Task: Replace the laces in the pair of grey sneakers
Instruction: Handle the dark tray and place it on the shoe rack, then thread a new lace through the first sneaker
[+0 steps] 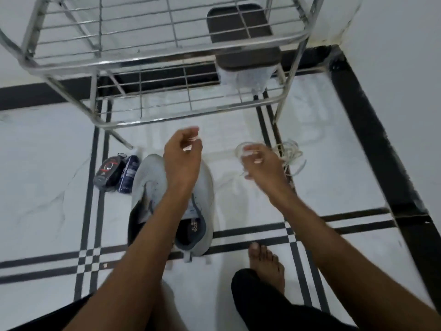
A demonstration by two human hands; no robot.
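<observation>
Right hand (259,161): fingers curled, grip grasping a bunch of white lace (290,152); loops spill out just beyond and to the outer side of the grip, onto the floor (334,163). Motion blur; exact pinch point not resolved.

Left hand (182,155): fingers curled toward the thumb, something pale and thin at the fingertips, probably a lace end. Cannot tell for sure what it grasps.

Handling, judged: lace is very light, limp, tangles easily, not fragile. Best taken at the stiff tip for threading, with the slack kept bunched in the other grip. Sneakers (171,201) look light, soft upper, firm sole; steady by the heel or collar.

Sneakers lie directly under the left wrist, toes pointing away, side by side and touching. Eyelet area mostly hidden by the forearm; lacing state unclear.

Counts: sneakers 2; lace bundles 1 visible; hands 2. Left of the left grip, 2 small packs (117,174) on the floor. Beyond both grips, 1 steel rack (167,56) carrying 1 dark stool (243,37).
</observation>
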